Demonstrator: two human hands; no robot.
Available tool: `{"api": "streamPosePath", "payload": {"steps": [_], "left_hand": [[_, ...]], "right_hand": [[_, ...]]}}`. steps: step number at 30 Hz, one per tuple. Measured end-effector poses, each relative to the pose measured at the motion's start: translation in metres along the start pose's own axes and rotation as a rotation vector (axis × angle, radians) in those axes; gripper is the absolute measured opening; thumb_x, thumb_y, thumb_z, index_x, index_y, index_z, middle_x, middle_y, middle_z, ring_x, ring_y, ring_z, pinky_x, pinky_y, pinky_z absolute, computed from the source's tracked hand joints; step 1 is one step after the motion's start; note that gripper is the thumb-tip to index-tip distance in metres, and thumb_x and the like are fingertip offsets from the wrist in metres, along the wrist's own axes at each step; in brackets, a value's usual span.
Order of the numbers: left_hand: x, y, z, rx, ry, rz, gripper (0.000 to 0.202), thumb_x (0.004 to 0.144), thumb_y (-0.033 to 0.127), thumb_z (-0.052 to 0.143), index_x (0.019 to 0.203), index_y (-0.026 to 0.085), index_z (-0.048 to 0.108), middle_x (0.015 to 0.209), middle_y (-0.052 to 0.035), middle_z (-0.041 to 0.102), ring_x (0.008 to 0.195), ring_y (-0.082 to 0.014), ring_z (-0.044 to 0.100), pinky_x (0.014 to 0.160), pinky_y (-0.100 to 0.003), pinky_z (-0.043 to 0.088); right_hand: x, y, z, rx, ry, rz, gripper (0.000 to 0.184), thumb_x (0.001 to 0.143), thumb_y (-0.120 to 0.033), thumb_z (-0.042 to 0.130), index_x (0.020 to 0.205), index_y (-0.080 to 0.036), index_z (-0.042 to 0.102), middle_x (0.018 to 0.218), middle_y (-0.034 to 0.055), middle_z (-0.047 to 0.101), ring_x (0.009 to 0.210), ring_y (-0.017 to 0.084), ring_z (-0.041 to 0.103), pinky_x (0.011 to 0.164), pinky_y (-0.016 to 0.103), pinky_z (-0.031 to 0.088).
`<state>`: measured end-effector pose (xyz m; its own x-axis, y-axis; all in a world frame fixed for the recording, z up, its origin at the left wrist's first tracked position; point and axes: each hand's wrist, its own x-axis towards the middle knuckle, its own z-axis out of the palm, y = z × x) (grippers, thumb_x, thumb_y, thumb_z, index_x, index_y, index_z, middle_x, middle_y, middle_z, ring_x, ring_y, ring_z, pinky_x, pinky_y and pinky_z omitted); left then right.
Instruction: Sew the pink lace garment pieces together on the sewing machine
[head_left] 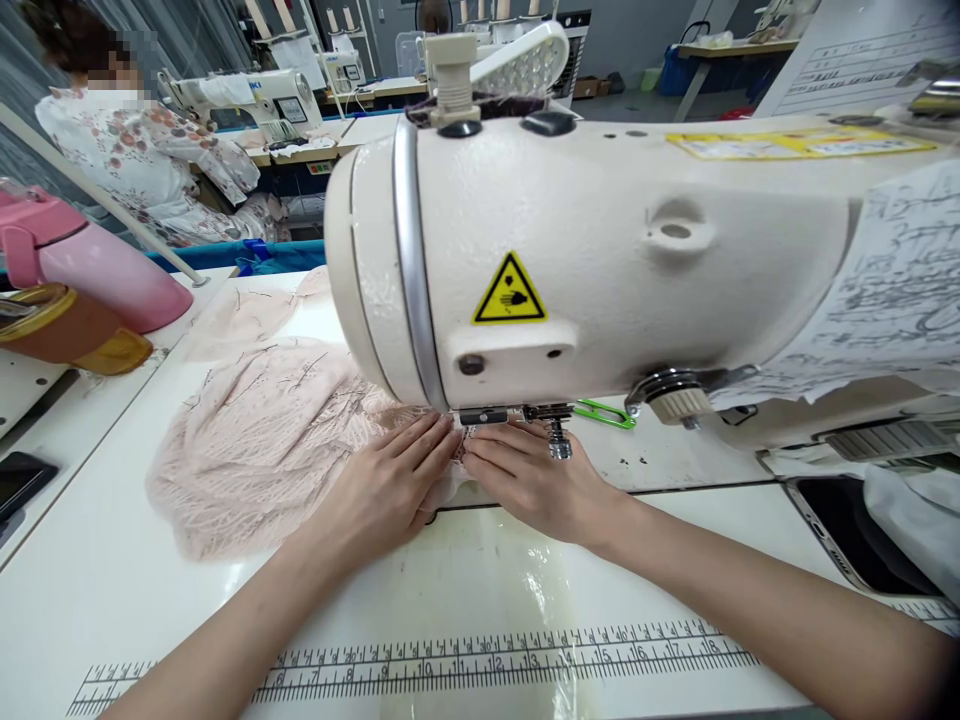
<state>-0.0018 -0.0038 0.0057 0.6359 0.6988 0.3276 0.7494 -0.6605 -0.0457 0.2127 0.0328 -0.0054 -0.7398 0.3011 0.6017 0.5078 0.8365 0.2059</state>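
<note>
L hand [394,475] palm-dn on lace [255,450].

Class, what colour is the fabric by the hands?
The fabric is pale pink, clearest in the head view.

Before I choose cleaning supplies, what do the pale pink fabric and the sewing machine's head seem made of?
The pale pink fabric looks like soft, matte lace, perhaps synthetic: it is sheer and patterned. The sewing machine's head is probably glossy cream-painted metal, judging by its smooth shell's highlights.
</note>
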Motion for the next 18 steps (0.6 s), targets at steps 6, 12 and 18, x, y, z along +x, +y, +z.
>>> {"api": "streamPosePath", "payload": {"steps": [6,12,18], "left_hand": [[-0.0060,-0.0017,0.0035,-0.018,0.002,-0.003,0.042,0.093,0.020,0.043,0.132,0.011,0.054,0.132,-0.0126,0.058,0.123,-0.0269,0.055,0.100,-0.044,0.051],[-0.0046,-0.0003,0.0048,0.044,0.026,0.011,0.040,0.094,0.021,0.042,0.128,0.008,0.057,0.130,-0.0145,0.060,0.119,-0.0272,0.059,0.098,-0.043,0.053],[-0.0028,0.0018,0.0042,0.077,0.020,0.000,0.042,0.093,0.023,0.041,0.131,0.007,0.054,0.130,-0.0150,0.059,0.118,-0.0272,0.059,0.098,-0.042,0.052]], "right_hand": [[-0.0032,-0.0001,0.0025,-0.006,0.023,0.000,0.017,0.084,-0.003,0.053,0.084,-0.017,0.062,0.085,-0.0016,0.065,0.090,0.011,0.055,0.058,0.031,0.028],[-0.0040,-0.0013,0.0038,0.003,0.014,0.020,0.016,0.086,-0.004,0.053,0.086,-0.017,0.062,0.087,-0.0019,0.066,0.090,0.010,0.054,0.060,0.031,0.028],[-0.0032,-0.0002,0.0021,-0.007,0.007,0.032,0.018,0.089,-0.006,0.050,0.092,-0.017,0.063,0.090,-0.0009,0.067,0.089,0.012,0.054,0.064,0.033,0.029]]}}
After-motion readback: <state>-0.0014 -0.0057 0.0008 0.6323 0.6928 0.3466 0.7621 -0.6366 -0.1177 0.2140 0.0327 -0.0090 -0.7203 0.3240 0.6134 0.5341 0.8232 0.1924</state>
